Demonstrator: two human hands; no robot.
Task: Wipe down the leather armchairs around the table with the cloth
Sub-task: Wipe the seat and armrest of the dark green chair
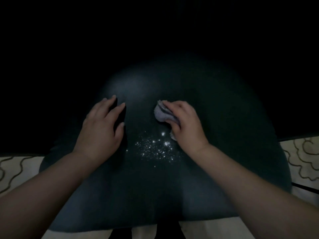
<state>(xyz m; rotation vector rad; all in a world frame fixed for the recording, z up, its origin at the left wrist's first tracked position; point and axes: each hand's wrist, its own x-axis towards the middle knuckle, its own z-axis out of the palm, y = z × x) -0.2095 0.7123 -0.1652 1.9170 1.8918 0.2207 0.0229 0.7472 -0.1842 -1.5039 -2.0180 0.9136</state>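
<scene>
- The dark, rounded leather armchair fills the middle of the view; everything behind it is too dark to tell.
- The right hand curls round a bunched grey cloth and presses it on the armchair's surface.
- The left hand rests on the armchair left of the cloth, fingers straight and spread, holding nothing.
- Glinting white specks lie on the armchair between the two hands.
- Pale floor with dark wavy lines shows at both sides of the armchair.

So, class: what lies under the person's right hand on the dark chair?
Under the right hand is a bunched grey cloth, gripped against the dark leather armchair. The palm covers much of the cloth.
</scene>
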